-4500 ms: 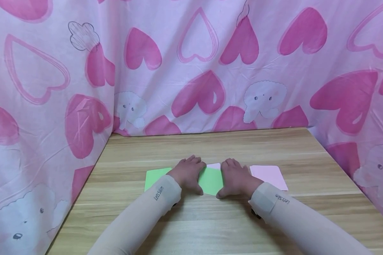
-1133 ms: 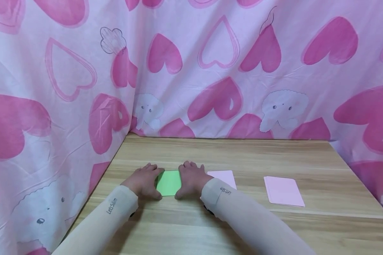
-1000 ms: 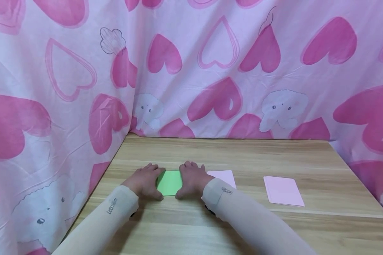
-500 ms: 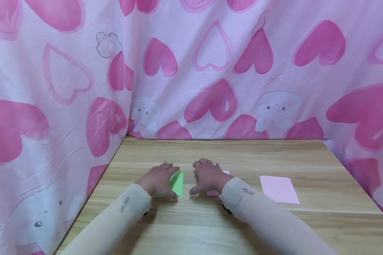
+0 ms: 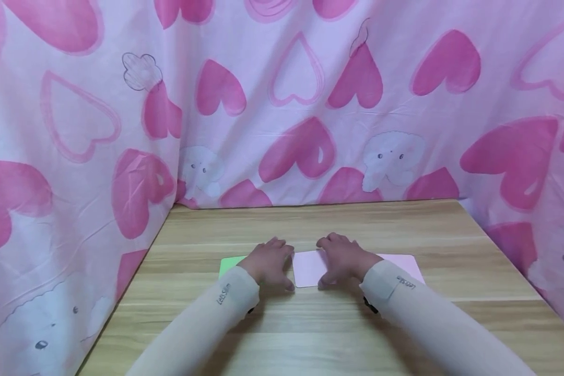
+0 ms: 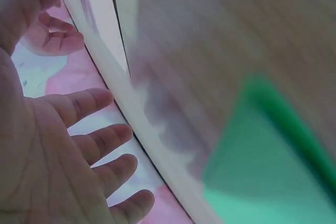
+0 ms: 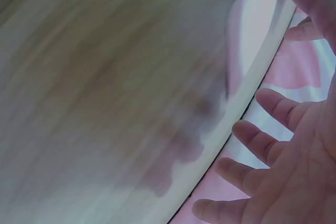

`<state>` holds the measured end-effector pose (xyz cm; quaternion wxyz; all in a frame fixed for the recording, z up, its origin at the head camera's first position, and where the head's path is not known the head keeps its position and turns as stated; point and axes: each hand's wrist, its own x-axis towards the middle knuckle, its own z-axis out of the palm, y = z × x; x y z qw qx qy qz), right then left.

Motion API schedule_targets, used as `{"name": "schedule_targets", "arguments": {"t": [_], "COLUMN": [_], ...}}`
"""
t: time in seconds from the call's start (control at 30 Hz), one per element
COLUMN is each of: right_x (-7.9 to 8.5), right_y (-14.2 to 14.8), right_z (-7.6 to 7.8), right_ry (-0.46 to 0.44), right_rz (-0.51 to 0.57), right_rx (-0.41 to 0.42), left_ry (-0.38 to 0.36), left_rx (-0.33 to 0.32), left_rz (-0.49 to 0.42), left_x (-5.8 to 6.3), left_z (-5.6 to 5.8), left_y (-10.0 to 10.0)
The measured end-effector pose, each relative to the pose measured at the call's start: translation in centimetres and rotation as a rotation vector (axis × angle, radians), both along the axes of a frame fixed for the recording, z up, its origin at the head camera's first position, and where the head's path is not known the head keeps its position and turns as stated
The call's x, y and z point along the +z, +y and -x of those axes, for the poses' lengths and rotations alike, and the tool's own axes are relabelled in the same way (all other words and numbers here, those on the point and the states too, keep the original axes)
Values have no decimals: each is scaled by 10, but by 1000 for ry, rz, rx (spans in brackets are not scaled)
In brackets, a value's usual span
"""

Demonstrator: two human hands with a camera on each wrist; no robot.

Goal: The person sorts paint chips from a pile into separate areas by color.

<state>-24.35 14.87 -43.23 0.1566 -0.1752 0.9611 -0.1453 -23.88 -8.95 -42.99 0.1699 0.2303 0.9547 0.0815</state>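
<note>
A pale pink card or stack of cards (image 5: 308, 269) lies on the wooden table between my two hands. My left hand (image 5: 269, 262) is beside its left edge, and my right hand (image 5: 345, 259) covers part of its right side. Fingers look spread and loosely extended in both wrist views, with nothing held; whether they touch the pink card I cannot tell. Left of my left hand is a green stack of cards (image 5: 230, 263), partly behind the hand and wrist. It shows blurred in the left wrist view as a green block (image 6: 268, 182).
Another pink stack of cards (image 5: 406, 265) lies further right, partly behind my right forearm. The wooden table (image 5: 310, 334) ends at a pink heart-patterned cloth (image 5: 282, 130), which hangs at the back and both sides.
Earlier a green card between my hands moved left from above the pink one to the green stack's place. My hands have since let go and shifted right to the middle pink card.
</note>
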Motion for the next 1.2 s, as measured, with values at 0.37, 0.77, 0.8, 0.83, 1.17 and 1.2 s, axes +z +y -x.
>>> {"name": "schedule_targets", "arguments": {"t": [0.37, 0.77, 0.8, 0.83, 1.17, 1.2], "right_x": [-10, -10, -10, -10, -10, -9], "right_y": [13, 16, 16, 16, 12, 12], "right_z": [5, 9, 8, 8, 5, 4], "right_ry": [-34, -29, -30, -29, -13, -16], "right_rz": [-40, -38, -34, -29, -8, -5], "right_rx": [-17, -4, -4, -5, -3, -7], "left_ry": [60, 84, 81, 78, 90, 92], "left_rx": [3, -32, -36, -38, -67, -67], "left_rz": [69, 74, 74, 74, 114, 117], "left_x": [-13, -12, -11, -10, -8, -8], "left_z": [2, 4, 4, 3, 4, 4], "left_y": [20, 26, 26, 26, 31, 32]}}
